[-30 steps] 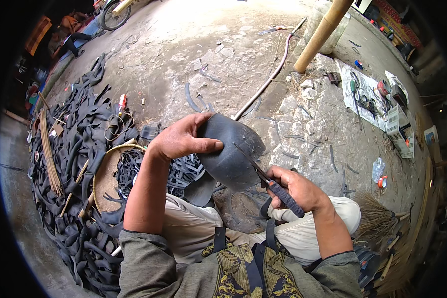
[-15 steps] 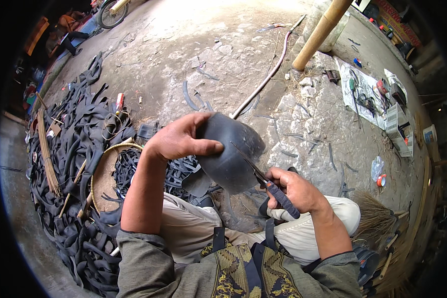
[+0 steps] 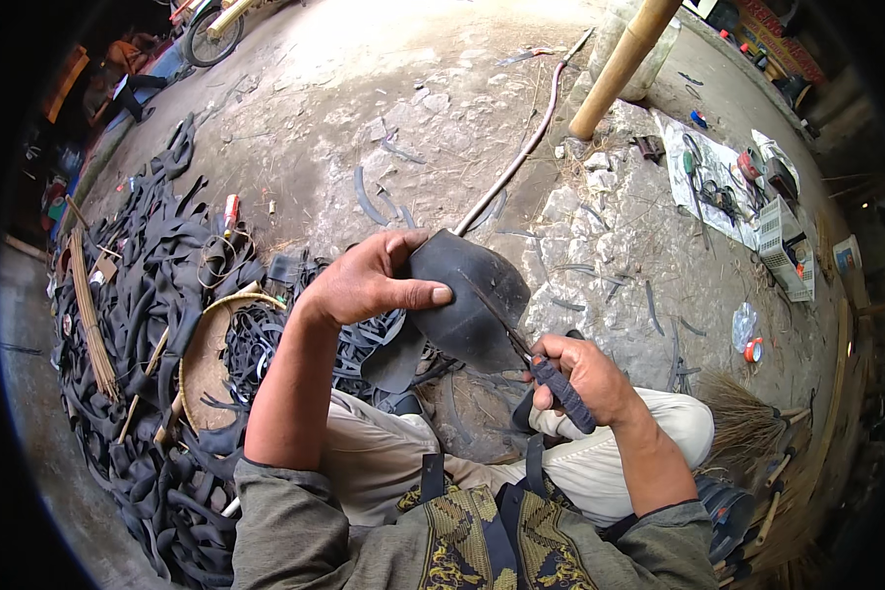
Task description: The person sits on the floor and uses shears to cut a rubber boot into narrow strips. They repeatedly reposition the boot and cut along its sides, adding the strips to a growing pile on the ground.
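A curved sheet of black rubber (image 3: pixel 467 285) is held up in front of me. My left hand (image 3: pixel 369 278) grips its left edge, the thumb lying on the near face and the fingers hidden behind. In my right hand (image 3: pixel 580 379) is a pair of scissors (image 3: pixel 558 391) with dark wrapped handles. One blade lies across the rubber's near face, pointing up and left; the other blade is hidden by the sheet. Below the left wrist, a round woven tray (image 3: pixel 203 366) carries a tangle of thin black rubber strips (image 3: pixel 256 339).
A big heap of black rubber scraps (image 3: pixel 157 324) spreads on the left, with a bundle of thin sticks (image 3: pixel 88 315) on it. Ahead, a bamboo post (image 3: pixel 624 69) stands near a long pole (image 3: pixel 521 157). To the right are a plastic basket (image 3: pixel 785 251) and a straw broom (image 3: pixel 742 413).
The rubber sheet has turned and narrowed in view, its lower edge higher than before. My left hand has shifted slightly right. The scissors remain at the sheet's right side.
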Motion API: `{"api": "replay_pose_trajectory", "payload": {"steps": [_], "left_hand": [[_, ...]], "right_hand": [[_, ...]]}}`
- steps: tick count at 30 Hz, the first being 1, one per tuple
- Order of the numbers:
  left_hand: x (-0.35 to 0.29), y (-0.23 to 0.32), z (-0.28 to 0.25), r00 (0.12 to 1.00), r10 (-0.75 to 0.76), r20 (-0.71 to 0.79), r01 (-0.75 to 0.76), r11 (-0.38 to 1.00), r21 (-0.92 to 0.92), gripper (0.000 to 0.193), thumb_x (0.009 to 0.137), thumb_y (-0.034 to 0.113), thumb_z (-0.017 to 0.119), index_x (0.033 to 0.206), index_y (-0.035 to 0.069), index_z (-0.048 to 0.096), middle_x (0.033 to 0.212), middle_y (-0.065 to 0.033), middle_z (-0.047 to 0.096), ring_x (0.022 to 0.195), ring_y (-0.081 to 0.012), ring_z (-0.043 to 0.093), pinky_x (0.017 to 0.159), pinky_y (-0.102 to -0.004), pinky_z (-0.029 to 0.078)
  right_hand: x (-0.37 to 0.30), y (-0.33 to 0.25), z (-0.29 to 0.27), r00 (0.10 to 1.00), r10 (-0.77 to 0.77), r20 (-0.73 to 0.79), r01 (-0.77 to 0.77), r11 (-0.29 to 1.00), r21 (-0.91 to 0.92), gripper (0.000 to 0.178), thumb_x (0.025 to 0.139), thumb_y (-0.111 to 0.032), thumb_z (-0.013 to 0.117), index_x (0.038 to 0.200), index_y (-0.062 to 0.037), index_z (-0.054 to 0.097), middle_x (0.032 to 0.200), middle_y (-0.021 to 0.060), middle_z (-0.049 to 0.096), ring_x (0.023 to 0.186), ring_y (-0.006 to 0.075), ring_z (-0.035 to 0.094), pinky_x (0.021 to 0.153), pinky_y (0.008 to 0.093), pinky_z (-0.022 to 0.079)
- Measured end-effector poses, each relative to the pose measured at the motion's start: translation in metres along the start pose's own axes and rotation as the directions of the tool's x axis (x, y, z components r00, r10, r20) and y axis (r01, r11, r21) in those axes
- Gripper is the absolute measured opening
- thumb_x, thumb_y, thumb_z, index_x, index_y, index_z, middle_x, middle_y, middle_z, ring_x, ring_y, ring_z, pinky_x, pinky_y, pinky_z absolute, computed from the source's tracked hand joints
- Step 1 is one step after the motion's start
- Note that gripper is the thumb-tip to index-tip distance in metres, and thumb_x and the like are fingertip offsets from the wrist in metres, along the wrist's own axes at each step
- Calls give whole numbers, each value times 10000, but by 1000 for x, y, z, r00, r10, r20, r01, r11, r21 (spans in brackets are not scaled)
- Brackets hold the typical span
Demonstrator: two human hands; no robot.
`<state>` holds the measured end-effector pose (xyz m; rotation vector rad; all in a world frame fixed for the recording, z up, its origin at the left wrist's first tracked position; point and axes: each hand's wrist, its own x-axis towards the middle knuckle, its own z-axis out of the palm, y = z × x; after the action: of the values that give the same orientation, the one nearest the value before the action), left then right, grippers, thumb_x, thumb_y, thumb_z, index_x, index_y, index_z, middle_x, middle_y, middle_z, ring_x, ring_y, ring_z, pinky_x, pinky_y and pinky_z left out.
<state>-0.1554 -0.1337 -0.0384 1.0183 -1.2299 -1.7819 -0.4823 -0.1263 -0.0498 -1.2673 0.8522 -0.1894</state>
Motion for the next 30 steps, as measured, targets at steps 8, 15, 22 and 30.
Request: {"api": "replay_pose_trajectory", "payload": {"steps": [8, 15, 22, 30], "left_hand": [[13, -3, 28, 992, -46, 120, 50, 998, -29, 617, 811, 127, 897, 1325, -65, 615, 1147, -70, 740, 1036, -138, 673, 960, -303, 539], [30, 13, 46, 984, -33, 175, 34, 999, -3, 627, 797, 99, 903, 1331, -55, 613, 1151, -65, 741, 1049, -132, 670, 968, -295, 537], [63, 8, 86, 929, -25, 370, 9, 999, 45, 591, 842, 116, 879, 1340, -36, 598, 1173, -50, 735, 1044, -113, 657, 967, -291, 537], [89, 4, 114, 873, -90, 479, 14, 987, 160, 472, 859, 135, 866, 1252, -23, 660, 1065, -17, 749, 961, -94, 658, 908, -283, 543]], "right_hand": [[-5, 7, 4, 974, -204, -99, 189, 971, -145, 614, 770, -298, 951, 1185, 24, 633, 1020, 44, 711, 905, 107, 638, 846, 295, 529], [-35, 3, -12, 996, -16, -92, 14, 999, -31, 667, 743, -329, 966, 1179, 49, 630, 1060, 62, 727, 952, 113, 654, 874, 304, 534], [-55, 14, -21, 949, -219, -226, 218, 976, -26, 703, 748, -352, 960, 1235, 39, 636, 1107, 86, 738, 999, 136, 654, 915, 330, 532], [-80, 26, -33, 908, -283, -309, 214, 948, -237, 538, 781, -255, 933, 1174, 5, 675, 1010, 45, 731, 906, 110, 637, 851, 307, 529]]}}
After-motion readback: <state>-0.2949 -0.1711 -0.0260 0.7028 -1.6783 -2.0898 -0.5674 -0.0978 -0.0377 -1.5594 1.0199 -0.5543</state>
